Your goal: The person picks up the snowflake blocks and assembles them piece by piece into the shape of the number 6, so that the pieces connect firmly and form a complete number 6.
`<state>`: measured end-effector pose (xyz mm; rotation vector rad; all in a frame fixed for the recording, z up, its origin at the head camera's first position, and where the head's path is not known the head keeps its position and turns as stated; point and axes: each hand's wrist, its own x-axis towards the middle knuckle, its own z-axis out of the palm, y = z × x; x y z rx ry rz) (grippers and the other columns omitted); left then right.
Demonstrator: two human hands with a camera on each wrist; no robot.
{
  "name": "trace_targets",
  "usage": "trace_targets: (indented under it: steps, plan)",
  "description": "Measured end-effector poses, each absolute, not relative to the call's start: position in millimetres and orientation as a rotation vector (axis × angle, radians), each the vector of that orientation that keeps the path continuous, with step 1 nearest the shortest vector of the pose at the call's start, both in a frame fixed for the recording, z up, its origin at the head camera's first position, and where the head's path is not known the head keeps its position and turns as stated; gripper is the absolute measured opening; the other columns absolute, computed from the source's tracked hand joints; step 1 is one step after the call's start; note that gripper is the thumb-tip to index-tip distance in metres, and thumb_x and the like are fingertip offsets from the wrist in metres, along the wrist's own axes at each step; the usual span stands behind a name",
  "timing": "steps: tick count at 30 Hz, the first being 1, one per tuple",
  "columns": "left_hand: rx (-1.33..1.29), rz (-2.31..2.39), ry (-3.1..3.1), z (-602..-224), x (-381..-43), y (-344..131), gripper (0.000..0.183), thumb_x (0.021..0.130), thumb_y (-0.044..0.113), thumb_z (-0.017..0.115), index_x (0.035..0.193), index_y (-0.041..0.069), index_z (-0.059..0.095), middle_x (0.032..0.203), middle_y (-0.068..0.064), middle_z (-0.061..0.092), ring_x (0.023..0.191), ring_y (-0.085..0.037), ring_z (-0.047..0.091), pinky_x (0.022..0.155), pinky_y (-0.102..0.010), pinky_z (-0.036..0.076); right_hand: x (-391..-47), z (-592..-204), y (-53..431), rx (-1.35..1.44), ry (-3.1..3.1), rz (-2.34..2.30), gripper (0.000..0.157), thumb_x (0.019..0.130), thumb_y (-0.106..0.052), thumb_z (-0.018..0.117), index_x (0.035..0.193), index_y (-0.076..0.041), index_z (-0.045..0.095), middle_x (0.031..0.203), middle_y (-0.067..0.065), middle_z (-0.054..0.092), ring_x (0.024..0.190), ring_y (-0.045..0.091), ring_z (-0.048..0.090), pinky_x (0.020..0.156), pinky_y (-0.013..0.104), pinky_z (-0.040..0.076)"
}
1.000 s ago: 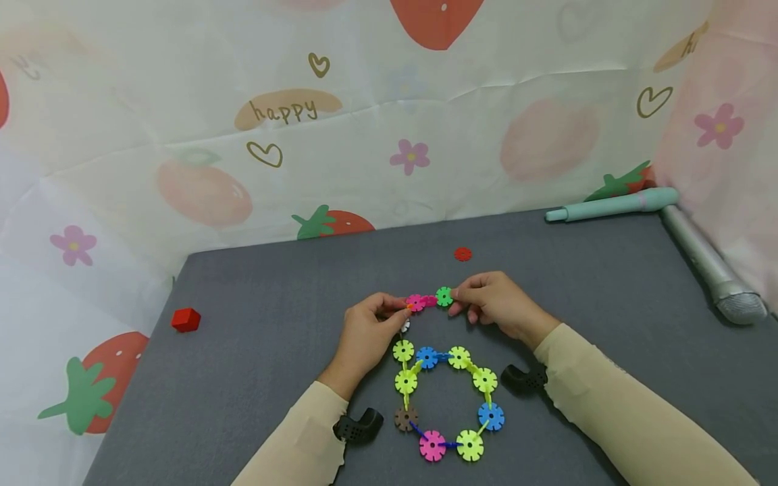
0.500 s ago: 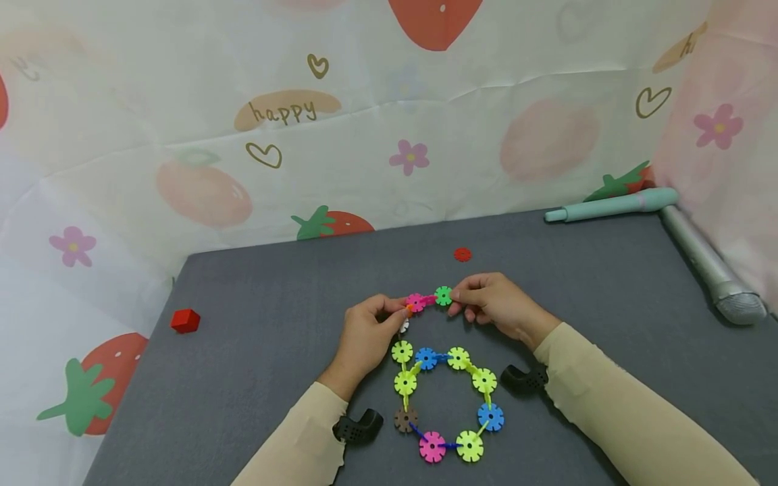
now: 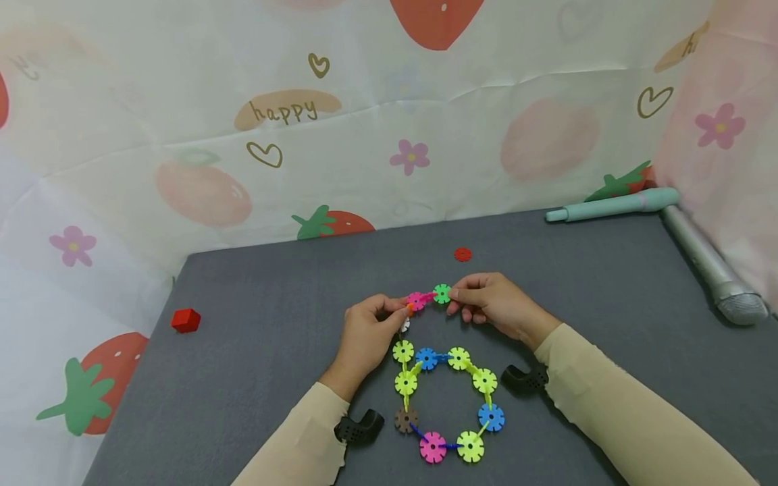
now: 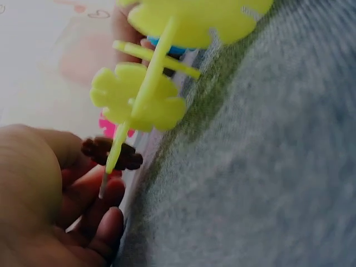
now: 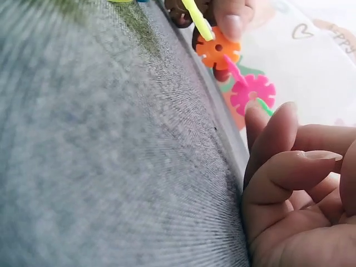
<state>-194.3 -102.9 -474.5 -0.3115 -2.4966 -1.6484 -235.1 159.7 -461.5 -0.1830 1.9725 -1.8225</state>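
Notched plastic flower discs are slotted together into a ring with a tail rising at its upper left. My left hand [image 3: 372, 331] pinches the tail at an orange disc [image 5: 218, 48], mostly covered by the fingers in the head view. Beyond it sits a pink disc [image 3: 416, 301], joined by another pink piece to a green disc [image 3: 442, 293]. The thumb and index finger of my right hand [image 3: 495, 304] pinch that green disc at its right edge. Yellow-green discs [image 3: 406, 383], a brown disc [image 3: 406, 420] and a blue disc [image 3: 491, 417] form part of the ring.
A loose red disc [image 3: 462, 254] lies beyond my right hand. Far to the left is a red block [image 3: 186, 320]. A silver microphone [image 3: 714, 266] and a mint-green stick [image 3: 614, 204] lie at the right rear of the grey tabletop [image 3: 273, 290], before a printed cloth.
The green disc and my right fingertips have shifted slightly left and up, closer to the pink piece. My left hand and the ring stay nearly still.
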Motion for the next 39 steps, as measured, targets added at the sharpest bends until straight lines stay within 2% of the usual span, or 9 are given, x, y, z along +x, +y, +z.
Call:
trace_targets:
  steps: [7,13,23,29,35,39]
  plan:
    - [-0.233,-1.591,-2.487,-474.7,-195.1,-104.2,0.004,0.098,0.008,0.084,0.098,0.009,0.08,0.107,0.0,0.081,0.092,-0.016,0.073,0.072,-0.03,0.054,-235.5,-459.2,163.0,-0.268,2.276,-1.689,0.032,0.113,-0.022,0.066,0.132,0.003,0.068,0.109,0.015,0.072,0.08,0.028,0.066,0.066,0.033,0.052]
    - [-0.184,-1.569,-2.49,-476.1,-196.7,-104.7,0.008,0.098,0.009,0.084,0.104,0.01,0.081,0.101,0.002,0.079,0.087,-0.015,0.071,0.073,-0.032,0.055,-238.6,-453.2,169.1,-0.302,2.379,-1.745,0.041,0.113,-0.032,0.066,0.139,-0.001,0.064,0.122,0.017,0.071,0.095,0.034,0.067,0.075,0.038,0.054]
    - [-0.122,-1.605,-2.437,-479.1,-198.7,-107.0,0.01,0.099,0.009,0.082,0.108,0.009,0.079,0.1,0.002,0.078,0.087,-0.016,0.07,0.071,-0.032,0.056,-252.9,-446.9,180.1,-0.294,2.425,-1.829,0.054,0.112,-0.046,0.064,0.146,-0.003,0.06,0.135,0.019,0.066,0.115,0.036,0.063,0.089,0.043,0.053]
    - [-0.125,-1.608,-2.443,-479.4,-198.3,-108.1,0.013,0.099,0.009,0.081,0.112,0.009,0.079,0.101,0.002,0.077,0.09,-0.016,0.07,0.072,-0.033,0.057,-266.5,-445.8,187.3,-0.278,2.416,-1.882,0.063,0.114,-0.048,0.058,0.153,0.001,0.052,0.143,0.02,0.061,0.128,0.039,0.058,0.097,0.049,0.049]
    - [-0.156,-1.617,-2.452,-478.3,-198.0,-108.6,0.015,0.1,0.008,0.08,0.114,0.009,0.079,0.099,0.001,0.076,0.087,-0.016,0.071,0.069,-0.032,0.057,-278.4,-445.2,188.2,-0.284,2.401,-1.922,0.067,0.115,-0.052,0.052,0.155,0.002,0.048,0.147,0.022,0.059,0.13,0.039,0.054,0.1,0.048,0.048]
    - [-0.164,-1.629,-2.46,-479.1,-198.5,-108.4,0.016,0.1,0.008,0.08,0.116,0.009,0.079,0.099,0.002,0.076,0.087,-0.016,0.071,0.069,-0.031,0.056,-285.6,-445.7,188.8,-0.283,2.398,-1.902,0.069,0.114,-0.053,0.053,0.158,0.0,0.046,0.15,0.022,0.056,0.133,0.039,0.053,0.105,0.054,0.046]
